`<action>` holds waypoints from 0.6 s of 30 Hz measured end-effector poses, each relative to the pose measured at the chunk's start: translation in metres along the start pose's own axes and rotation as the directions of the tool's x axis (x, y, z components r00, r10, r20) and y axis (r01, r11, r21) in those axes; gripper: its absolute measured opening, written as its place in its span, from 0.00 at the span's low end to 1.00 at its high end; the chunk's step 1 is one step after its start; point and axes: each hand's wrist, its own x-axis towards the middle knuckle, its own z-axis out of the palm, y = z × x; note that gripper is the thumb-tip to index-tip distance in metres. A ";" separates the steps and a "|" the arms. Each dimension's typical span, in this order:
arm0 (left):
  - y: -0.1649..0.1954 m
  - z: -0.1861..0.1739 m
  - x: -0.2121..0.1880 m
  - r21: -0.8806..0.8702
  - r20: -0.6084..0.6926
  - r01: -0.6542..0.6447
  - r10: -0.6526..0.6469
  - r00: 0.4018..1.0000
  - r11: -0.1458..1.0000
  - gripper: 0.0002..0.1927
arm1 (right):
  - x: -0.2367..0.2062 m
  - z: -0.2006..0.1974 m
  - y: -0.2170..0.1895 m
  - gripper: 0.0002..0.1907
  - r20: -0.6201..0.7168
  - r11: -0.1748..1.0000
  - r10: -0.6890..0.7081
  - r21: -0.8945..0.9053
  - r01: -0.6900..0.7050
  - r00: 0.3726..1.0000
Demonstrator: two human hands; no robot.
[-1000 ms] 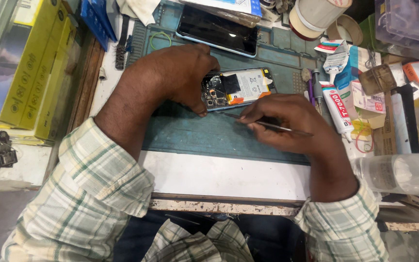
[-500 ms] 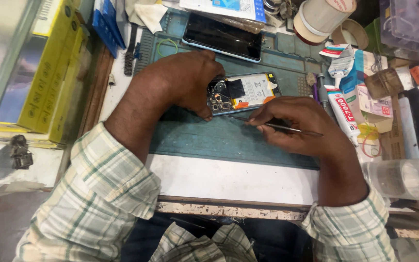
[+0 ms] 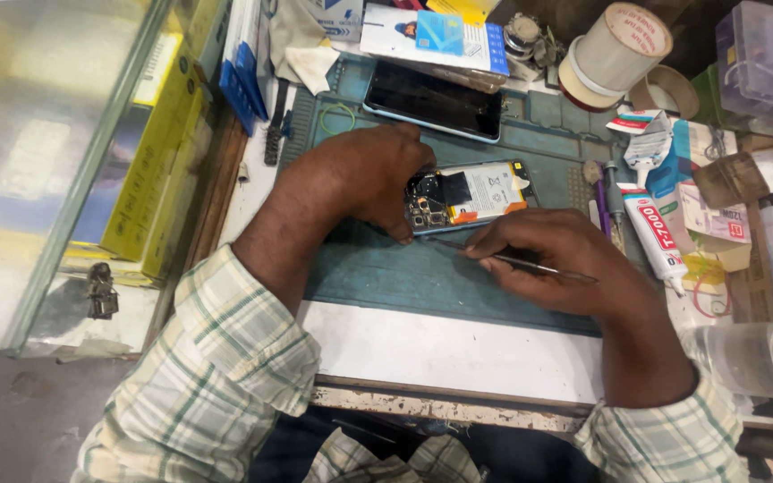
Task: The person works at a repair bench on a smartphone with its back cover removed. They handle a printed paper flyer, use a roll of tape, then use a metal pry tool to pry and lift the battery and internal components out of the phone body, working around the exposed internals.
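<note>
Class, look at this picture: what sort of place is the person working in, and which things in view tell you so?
Most likely a phone repair bench. An opened phone with its insides bare lies on a green work mat, the right hand holds a thin metal tool, and a tube of glue lies nearby.

Work mat [image 3: 422, 277] looks like matte teal rubber, kinda scuffed. Thin tool [image 3: 530, 264] is shiny metal. Spare phone [image 3: 433, 100] has glossy glass, counter [image 3: 458, 353] edge is chipped painted wood, shirt sleeve [image 3: 216, 376] soft checked cloth.

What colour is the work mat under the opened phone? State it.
Teal-green work mat, clearest in the head view.
</note>
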 end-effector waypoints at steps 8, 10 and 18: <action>-0.003 0.002 0.001 -0.019 -0.012 -0.049 0.049 0.999 0.999 0.42 | -0.012 -0.006 0.013 0.05 -0.111 0.993 0.011 0.122 0.002 0.994; 0.000 0.002 -0.001 -0.023 -0.029 -0.032 0.031 0.999 0.999 0.51 | -0.016 -0.008 0.016 0.06 -0.205 0.993 0.011 0.116 0.013 0.979; 0.012 0.002 -0.004 0.031 0.008 0.025 -0.025 1.000 0.999 0.42 | -0.009 -0.008 0.015 0.07 -0.455 0.981 0.150 -0.044 -0.191 0.877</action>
